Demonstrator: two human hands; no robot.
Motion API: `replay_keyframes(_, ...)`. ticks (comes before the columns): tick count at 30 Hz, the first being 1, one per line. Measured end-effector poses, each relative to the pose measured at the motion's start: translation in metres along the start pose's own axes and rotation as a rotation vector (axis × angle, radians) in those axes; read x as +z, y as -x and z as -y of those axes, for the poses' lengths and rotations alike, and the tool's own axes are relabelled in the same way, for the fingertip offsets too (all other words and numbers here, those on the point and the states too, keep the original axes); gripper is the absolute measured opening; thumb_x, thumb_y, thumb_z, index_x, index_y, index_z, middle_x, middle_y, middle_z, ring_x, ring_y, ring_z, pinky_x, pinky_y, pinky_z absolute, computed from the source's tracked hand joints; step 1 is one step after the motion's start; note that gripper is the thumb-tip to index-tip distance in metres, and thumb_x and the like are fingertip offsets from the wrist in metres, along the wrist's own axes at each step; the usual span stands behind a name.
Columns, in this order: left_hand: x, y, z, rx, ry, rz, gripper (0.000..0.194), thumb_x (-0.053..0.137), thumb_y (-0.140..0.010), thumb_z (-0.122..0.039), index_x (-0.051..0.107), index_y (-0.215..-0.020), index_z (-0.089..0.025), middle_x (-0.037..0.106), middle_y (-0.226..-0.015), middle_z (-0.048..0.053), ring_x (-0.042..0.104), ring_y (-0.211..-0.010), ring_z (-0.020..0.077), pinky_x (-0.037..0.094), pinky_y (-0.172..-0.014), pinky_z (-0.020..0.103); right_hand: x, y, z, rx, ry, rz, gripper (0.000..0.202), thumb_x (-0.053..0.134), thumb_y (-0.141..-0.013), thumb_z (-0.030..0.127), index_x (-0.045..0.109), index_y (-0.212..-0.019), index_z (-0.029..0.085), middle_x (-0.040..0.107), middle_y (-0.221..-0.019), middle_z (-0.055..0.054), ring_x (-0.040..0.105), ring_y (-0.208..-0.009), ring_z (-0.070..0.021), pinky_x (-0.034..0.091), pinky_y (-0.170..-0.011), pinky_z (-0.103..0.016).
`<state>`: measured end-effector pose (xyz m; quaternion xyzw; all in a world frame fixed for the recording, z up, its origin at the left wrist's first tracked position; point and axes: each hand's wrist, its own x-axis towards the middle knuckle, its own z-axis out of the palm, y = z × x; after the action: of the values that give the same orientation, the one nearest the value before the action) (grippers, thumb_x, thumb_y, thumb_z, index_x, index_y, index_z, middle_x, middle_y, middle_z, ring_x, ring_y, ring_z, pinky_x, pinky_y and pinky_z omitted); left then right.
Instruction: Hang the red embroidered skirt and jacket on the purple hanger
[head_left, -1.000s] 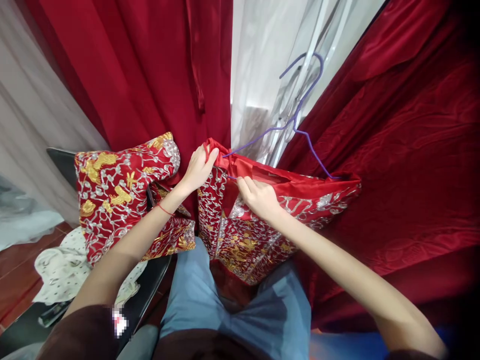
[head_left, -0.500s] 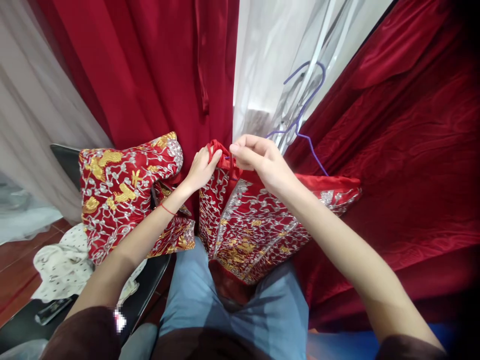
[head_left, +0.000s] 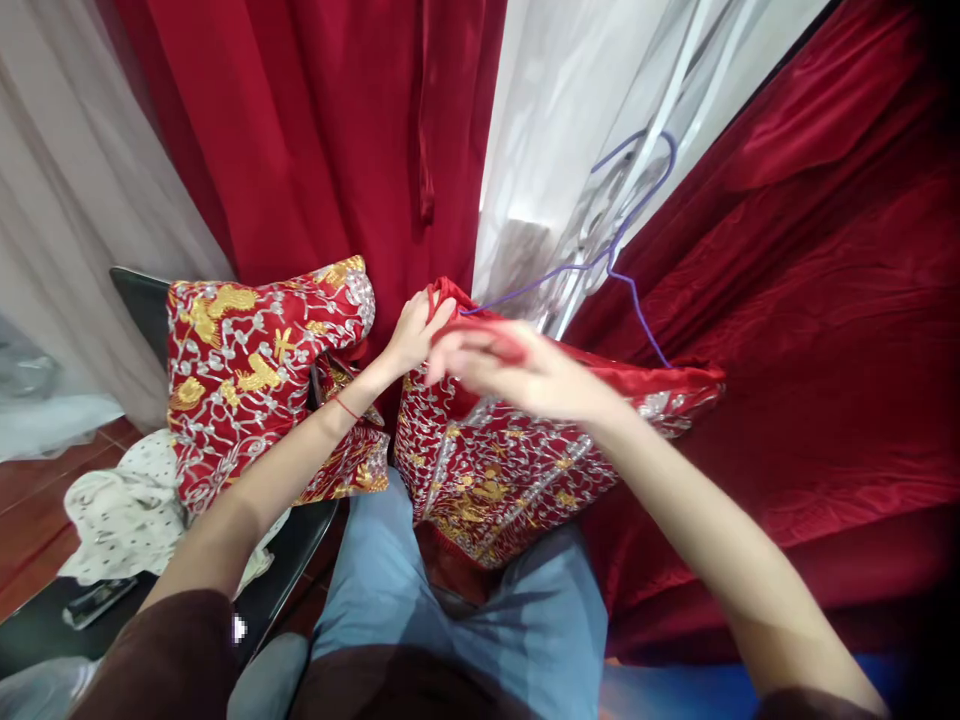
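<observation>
Embroidered red garment draped on purple hanger, its top corner pinched up by left hand; right hand blurred just beside that corner, grip unclear.

Red curtains are seen at twelve o'clock. A white sheer curtain is hung just beside them, at one o'clock. More red cloth is spread out at three o'clock. A pale grey curtain is seen at ten o'clock. A second red garment with gold and silver stitching is draped over a black chair at nine o'clock. A white cloth with small dots is laid on the chair seat at eight o'clock, and a small dark thing is set just beside it. A brown wooden floor is seen at nine o'clock. Blue trousers are seen at six o'clock.
</observation>
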<state>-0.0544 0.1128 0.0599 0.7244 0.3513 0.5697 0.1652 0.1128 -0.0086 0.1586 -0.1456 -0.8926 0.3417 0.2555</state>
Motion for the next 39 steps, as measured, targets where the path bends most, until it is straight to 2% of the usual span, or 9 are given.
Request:
replay_keyframes(3,-0.002,0.0,-0.002,0.034,0.018,-0.012,0.035,0.045,-0.098,-0.051,0.061,-0.086,-0.021,0.067,-0.095,0.008,0.063,-0.097,0.0242,0.047,-0.099,0.042,0.023,0.004,-0.004,0.014,0.336,0.342,0.028,0.061,-0.09,0.028,0.064,-0.114,0.016,0.065,-0.101,-0.007,0.059,-0.093,-0.0175,0.049,-0.089,-0.036)
replay_keyframes(5,-0.006,0.001,-0.005,0.038,0.044,0.011,0.036,0.044,-0.098,-0.051,0.061,-0.087,-0.021,0.067,-0.095,0.008,0.064,-0.095,0.0235,0.048,-0.098,0.041,0.029,0.015,-0.009,0.0,0.509,0.389,0.039,0.064,-0.089,0.029,0.06,-0.125,0.015,0.063,-0.117,-0.011,0.057,-0.11,-0.0224,0.044,-0.101,-0.043)
replay_keyframes(12,-0.011,0.006,-0.01,0.008,0.092,0.035,0.035,0.047,-0.097,-0.051,0.06,-0.086,-0.02,0.067,-0.093,0.007,0.063,-0.092,0.0215,0.048,-0.096,0.037,-0.019,0.079,-0.026,0.034,1.077,-0.147,0.072,0.059,-0.09,0.054,0.037,-0.148,0.017,0.037,-0.152,-0.024,0.037,-0.139,-0.0389,0.032,-0.106,-0.059)
replay_keyframes(18,-0.003,0.001,-0.006,-0.088,0.213,-0.125,0.041,0.044,-0.097,-0.057,0.055,-0.082,-0.021,0.064,-0.088,0.006,0.061,-0.087,0.02,0.05,-0.091,0.036,-0.094,0.157,-0.046,0.308,1.335,-0.214,0.066,0.044,-0.09,0.07,0.06,-0.121,0.014,0.062,-0.119,-0.024,0.054,-0.111,-0.0336,0.036,-0.098,-0.051)
replay_keyframes(22,0.0,-0.006,-0.003,-0.133,0.284,-0.291,0.044,0.041,-0.096,-0.062,0.057,-0.087,-0.022,0.064,-0.093,0.005,0.062,-0.093,0.0195,0.049,-0.092,0.034,-0.123,0.194,-0.05,0.289,1.338,-0.174,0.046,0.044,-0.095,0.058,0.067,-0.097,0.018,0.066,-0.099,-0.018,0.056,-0.088,-0.025,0.043,-0.083,-0.039)
replay_keyframes(27,0.0,-0.015,-0.007,-0.114,0.21,-0.201,0.039,0.062,-0.087,-0.059,0.055,-0.088,-0.021,0.059,-0.086,0.001,0.061,-0.086,0.0167,0.049,-0.088,0.031,-0.13,0.207,-0.052,0.158,1.446,-0.199,0.026,0.042,-0.099,0.027,0.067,-0.092,0.021,0.066,-0.077,-0.009,0.055,-0.07,-0.0181,0.042,-0.073,-0.032)
replay_keyframes(30,0.0,-0.02,-0.011,-0.109,0.094,-0.218,0.042,0.084,-0.071,-0.039,0.051,-0.091,-0.021,0.058,-0.086,-0.001,0.061,-0.083,0.0162,0.049,-0.087,0.032,-0.13,0.211,-0.058,0.174,1.547,-0.27,0.032,0.039,-0.099,0.025,0.068,-0.084,0.021,0.055,-0.057,-0.003,0.043,-0.054,-0.0156,0.038,-0.063,-0.031)
replay_keyframes(36,0.007,-0.022,-0.009,-0.145,0.114,-0.295,0.022,0.069,-0.083,-0.02,0.047,-0.082,-0.021,0.052,-0.074,-0.004,0.056,-0.073,0.0133,0.047,-0.083,0.029,-0.135,0.219,-0.069,0.536,1.573,-0.512,0.035,0.045,-0.095,0.032,0.066,-0.068,0.024,0.034,-0.047,0.002,0.032,-0.049,-0.0133,0.032,-0.065,-0.035)
replay_keyframes(39,0.013,-0.027,-0.005,-0.313,0.296,-0.37,0.023,0.066,-0.082,-0.013,0.044,-0.078,-0.021,0.052,-0.075,-0.004,0.055,-0.071,0.0113,0.046,-0.079,0.025,-0.141,0.219,-0.071,0.624,1.57,-0.644,0.03,0.052,-0.092,0.034,0.069,-0.068,0.025,0.037,-0.051,0.002,0.033,-0.052,-0.0124,0.031,-0.072,-0.04)
